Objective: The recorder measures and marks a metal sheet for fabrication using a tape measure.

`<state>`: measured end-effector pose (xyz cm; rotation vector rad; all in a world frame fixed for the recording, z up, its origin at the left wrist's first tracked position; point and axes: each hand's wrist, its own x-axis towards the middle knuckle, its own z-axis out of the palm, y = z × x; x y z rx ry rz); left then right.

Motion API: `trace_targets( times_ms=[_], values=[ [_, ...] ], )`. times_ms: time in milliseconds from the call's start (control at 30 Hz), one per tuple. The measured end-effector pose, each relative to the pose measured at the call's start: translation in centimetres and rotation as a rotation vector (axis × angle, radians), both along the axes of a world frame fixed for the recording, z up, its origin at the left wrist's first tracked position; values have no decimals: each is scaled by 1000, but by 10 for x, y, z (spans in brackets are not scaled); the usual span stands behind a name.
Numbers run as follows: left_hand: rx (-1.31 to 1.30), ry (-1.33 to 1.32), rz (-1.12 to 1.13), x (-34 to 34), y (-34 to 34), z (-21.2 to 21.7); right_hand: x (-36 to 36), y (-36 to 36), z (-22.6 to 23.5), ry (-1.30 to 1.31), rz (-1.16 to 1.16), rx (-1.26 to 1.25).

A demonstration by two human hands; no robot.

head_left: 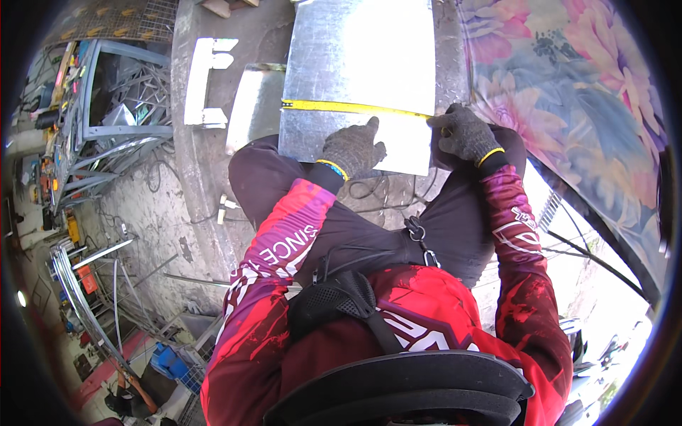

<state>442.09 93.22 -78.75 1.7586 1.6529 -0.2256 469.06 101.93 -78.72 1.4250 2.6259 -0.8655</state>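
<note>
A shiny sheet of metal [369, 64] lies flat before me, its near edge between my knees. Across it stretches the yellow blade of a tape measure [341, 107], from the left edge to the right edge. My left hand [353, 148], in a dark grey knit glove, rests on the near part of the sheet, just below the blade. Its index finger and thumb are spread, and nothing shows in it. At the right edge my right hand [463, 133], gloved alike, has its fingers closed at the blade's end. The tape's case cannot be made out.
Left of the sheet lie a smaller metal piece [254, 106] and a white notched piece [201, 85]. A metal frame [128, 131] stands farther left, with curved metal bars [82, 305] nearer. Flowered fabric [568, 92] spreads at the right. Cords run over the floor.
</note>
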Motion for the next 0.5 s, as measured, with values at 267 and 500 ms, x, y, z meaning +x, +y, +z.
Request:
trace_targets(
  times_ms=[267, 500],
  values=[
    [83, 12, 14, 0, -2, -3, 4, 1, -5, -56, 21, 5],
    [88, 1, 6, -2, -4, -14, 7, 1, -14, 52, 49, 86]
  ],
)
